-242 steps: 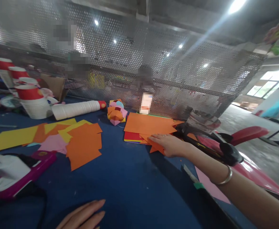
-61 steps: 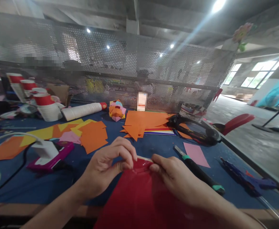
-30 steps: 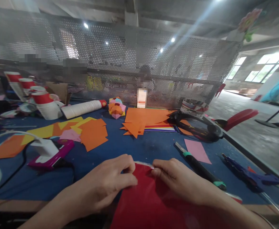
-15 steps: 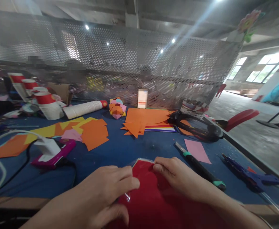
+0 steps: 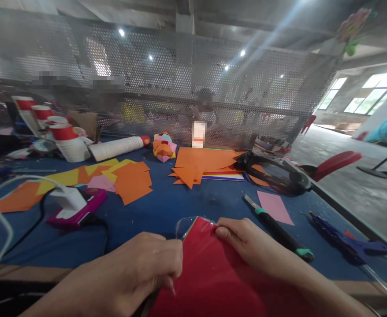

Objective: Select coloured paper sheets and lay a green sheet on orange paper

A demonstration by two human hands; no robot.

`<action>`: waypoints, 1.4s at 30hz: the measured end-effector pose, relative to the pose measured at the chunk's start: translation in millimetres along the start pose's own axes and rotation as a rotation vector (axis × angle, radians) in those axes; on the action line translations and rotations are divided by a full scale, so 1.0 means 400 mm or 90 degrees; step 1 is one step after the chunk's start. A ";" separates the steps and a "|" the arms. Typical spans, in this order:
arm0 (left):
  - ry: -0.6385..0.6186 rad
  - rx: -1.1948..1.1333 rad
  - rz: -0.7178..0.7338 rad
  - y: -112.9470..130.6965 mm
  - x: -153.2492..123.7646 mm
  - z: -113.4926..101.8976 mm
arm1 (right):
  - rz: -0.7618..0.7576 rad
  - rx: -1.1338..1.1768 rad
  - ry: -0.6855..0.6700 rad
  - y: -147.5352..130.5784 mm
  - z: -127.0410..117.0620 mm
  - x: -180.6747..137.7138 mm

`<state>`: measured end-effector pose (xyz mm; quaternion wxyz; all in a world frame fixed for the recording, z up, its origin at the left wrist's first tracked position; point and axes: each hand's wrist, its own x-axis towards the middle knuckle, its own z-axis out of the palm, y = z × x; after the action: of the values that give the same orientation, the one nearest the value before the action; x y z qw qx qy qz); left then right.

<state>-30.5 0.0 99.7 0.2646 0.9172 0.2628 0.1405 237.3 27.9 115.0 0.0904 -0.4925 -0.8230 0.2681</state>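
A pack of red paper in a clear plastic wrapper slants up from the bottom edge of the view, in front of me. My right hand pinches its upper right corner between thumb and fingers. At the pack's left edge, my left hand is closed with curled fingers on the loose plastic, which bulges out just above the knuckles. Its fingertips are partly hidden. Right of the pack lie a utility knife with a black and green handle and a pink paper piece.
A blue glue gun lies at the right edge. Orange sheets, a black tape-like ring and a folded paper ball are farther back. Left are paper cups, paper scraps and a purple power strip with cables.
My left hand's fingers have curled closed and drawn slightly down and left. The plastic at the top left corner now bulges away from the red paper. My right hand keeps its pinch.
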 end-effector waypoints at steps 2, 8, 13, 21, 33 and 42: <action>0.023 -0.001 -0.001 0.004 -0.004 0.002 | 0.005 -0.002 0.007 -0.002 0.002 -0.001; 0.079 0.149 0.053 0.004 -0.001 0.020 | 0.004 0.007 -0.002 0.009 -0.003 0.010; 0.086 0.103 0.048 -0.011 -0.013 0.026 | 0.002 0.019 -0.006 0.026 -0.002 0.014; -0.025 -0.152 0.003 -0.018 -0.060 0.011 | -0.024 0.080 -0.057 0.005 -0.015 -0.007; 0.110 -0.085 -0.159 0.005 0.009 0.051 | -0.022 -0.007 0.014 -0.015 0.018 -0.056; 0.086 0.060 -0.040 -0.021 -0.020 0.029 | 0.020 0.061 0.042 0.042 -0.025 -0.028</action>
<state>-35.7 -3.3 84.5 0.2067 0.9084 0.3151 0.1812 259.8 28.2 115.6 0.1372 -0.5089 -0.7980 0.2923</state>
